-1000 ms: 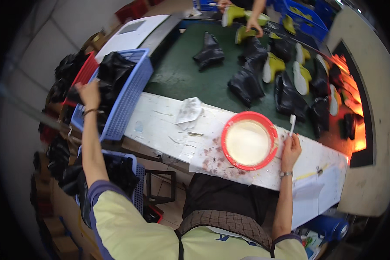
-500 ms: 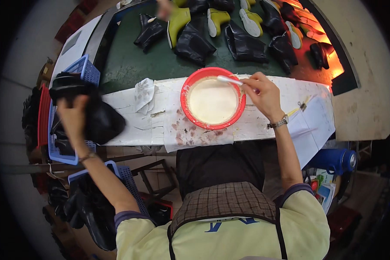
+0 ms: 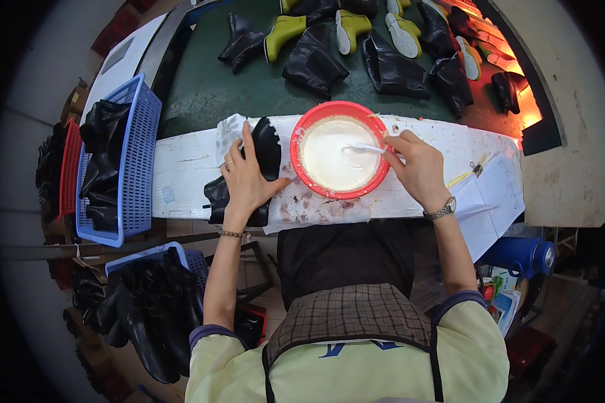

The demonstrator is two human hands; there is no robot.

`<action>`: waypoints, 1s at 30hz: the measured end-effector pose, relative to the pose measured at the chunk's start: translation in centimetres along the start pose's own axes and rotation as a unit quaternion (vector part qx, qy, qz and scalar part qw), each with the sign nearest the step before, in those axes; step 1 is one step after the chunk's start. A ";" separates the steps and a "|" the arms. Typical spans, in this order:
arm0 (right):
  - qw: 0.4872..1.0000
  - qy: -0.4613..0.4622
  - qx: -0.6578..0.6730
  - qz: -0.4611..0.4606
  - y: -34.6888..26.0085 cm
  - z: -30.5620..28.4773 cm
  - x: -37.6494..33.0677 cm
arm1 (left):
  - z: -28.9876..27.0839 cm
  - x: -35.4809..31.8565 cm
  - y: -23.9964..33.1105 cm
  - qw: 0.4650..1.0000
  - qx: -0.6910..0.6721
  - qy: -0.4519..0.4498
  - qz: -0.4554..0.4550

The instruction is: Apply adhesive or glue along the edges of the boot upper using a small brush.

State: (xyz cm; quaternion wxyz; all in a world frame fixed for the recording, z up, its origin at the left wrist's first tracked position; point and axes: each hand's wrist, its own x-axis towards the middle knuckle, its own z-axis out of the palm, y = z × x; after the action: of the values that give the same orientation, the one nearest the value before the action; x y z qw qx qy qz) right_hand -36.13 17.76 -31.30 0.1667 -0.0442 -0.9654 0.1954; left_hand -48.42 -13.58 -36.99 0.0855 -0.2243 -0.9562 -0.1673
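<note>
My left hand (image 3: 247, 178) lies with fingers stretched and thumb spread on a black leather boot upper (image 3: 269, 149), which rests flat on the white bench just left of a red bowl (image 3: 298, 172). Part of the upper is hidden under the hand. Cream-coloured, glue-like liquid (image 3: 333, 161) fills much of the bowl. Over the bowl's right rim, my right hand (image 3: 417, 164) is closed around a slim white-handled brush (image 3: 368, 147); its tip dips into the liquid. A stained white cloth (image 3: 230, 131) is partly behind the left hand.
Behind the white bench (image 3: 185, 171), a green belt (image 3: 202, 87) carries black boots (image 3: 316, 64) and yellow-green boot forms (image 3: 284, 39), with an orange glow at right. Blue baskets (image 3: 138, 141) of black uppers stand left. Papers (image 3: 491, 201) and a blue flask (image 3: 517, 256) are at right.
My left hand has brought the black upper from the left basket onto the bench beside the bowl. My right hand has lowered the brush into the liquid. Another person's hand has left the far belt.
</note>
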 end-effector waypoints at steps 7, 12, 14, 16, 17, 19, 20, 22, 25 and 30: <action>0.984 0.059 0.150 0.072 1.9 0.0 -0.7 | -1.3 2.0 -1.3 0.999 -0.024 0.035 -0.010; 0.987 0.035 0.139 0.077 4.1 0.4 -1.9 | -6.6 3.3 -2.3 0.948 -0.314 0.033 -0.045; 0.980 0.061 0.180 0.066 3.5 0.1 -1.3 | -9.9 3.5 -0.4 0.902 -0.400 -0.124 -0.107; 0.970 0.088 0.220 0.055 2.1 -0.4 0.0 | -11.5 3.4 1.8 0.867 -0.422 -0.222 -0.144; 0.957 0.097 0.275 0.006 0.9 -0.7 0.7 | -11.9 3.4 2.6 0.854 -0.421 -0.267 -0.150; 0.940 0.108 0.322 -0.038 -0.6 -0.9 1.7 | -12.2 3.4 4.4 0.839 -0.426 -0.305 -0.146; 0.945 0.093 0.302 -0.083 -1.1 -0.9 2.1 | -12.0 3.4 4.7 0.830 -0.426 -0.333 -0.135; 0.949 0.078 0.279 -0.124 -1.6 -1.1 2.9 | -12.9 3.5 6.6 0.839 -0.383 -0.369 -0.118; 0.953 0.089 0.233 -0.173 -1.9 -1.3 3.8 | -12.0 3.6 6.4 0.803 -0.416 -0.408 -0.124; 0.950 0.122 0.244 -0.148 -1.4 -0.9 3.3 | -12.9 3.1 6.0 0.798 -0.520 -0.274 -0.136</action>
State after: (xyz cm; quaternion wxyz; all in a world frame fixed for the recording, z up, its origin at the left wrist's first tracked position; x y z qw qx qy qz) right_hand -38.91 17.32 -28.98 0.3159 0.1179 -0.8561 0.3917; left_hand -47.27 -11.94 -22.57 -0.3333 -0.1387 -0.7297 -0.5807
